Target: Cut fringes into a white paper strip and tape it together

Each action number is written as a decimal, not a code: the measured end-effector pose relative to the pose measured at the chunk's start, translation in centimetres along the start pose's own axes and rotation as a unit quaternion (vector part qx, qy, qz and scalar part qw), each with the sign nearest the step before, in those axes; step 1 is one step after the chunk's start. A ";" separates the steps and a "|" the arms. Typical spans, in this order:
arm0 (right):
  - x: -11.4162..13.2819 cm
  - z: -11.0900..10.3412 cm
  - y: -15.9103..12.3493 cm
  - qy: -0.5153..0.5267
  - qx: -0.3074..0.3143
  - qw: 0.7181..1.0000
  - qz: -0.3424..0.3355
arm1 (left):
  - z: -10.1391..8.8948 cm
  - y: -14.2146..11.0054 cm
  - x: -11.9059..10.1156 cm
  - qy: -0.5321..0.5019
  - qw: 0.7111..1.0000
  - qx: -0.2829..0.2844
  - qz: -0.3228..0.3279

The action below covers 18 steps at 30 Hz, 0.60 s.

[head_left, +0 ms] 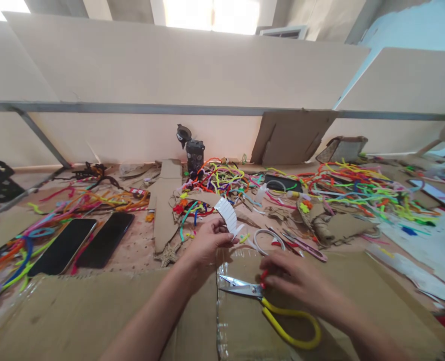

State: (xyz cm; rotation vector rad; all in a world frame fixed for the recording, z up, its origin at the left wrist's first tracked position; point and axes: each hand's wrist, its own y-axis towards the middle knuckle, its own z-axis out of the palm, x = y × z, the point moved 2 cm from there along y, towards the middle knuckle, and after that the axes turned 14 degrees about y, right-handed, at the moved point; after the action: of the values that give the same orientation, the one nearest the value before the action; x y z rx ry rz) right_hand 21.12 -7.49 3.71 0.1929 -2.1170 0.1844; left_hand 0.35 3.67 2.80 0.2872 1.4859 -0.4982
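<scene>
My left hand pinches a short white ribbed strip, which looks like corrugated card. The strip stands up from the fingers, bent, with a thin end curling out at the lower right. Scissors with yellow handles lie on the brown cardboard sheet, their blades parted and pointing left. Over the pivot, where a red part shows, hovers my right hand; it is slightly blurred, with loosely bent fingers outside the handle loops. Whether its fingertips touch the red part is hard to make out.
Two dark phones lie at the left. Colourful pipe cleaners heap along the back, with more at the right. Beyond my hands are a white ring, pink-handled scissors and a star-shaped piece. A black cup stands behind.
</scene>
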 end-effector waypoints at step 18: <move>-5.3 1.6 -4.9 0.198 -0.080 0.976 0.049 | -0.7 0.1 0.7 -0.003 0.999 -0.011 -0.035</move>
State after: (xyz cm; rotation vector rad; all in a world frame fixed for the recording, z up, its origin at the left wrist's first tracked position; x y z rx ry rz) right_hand 23.55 -12.29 -1.36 -0.0426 -1.7336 0.0991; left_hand -0.22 3.98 2.04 0.2169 1.4979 -0.5391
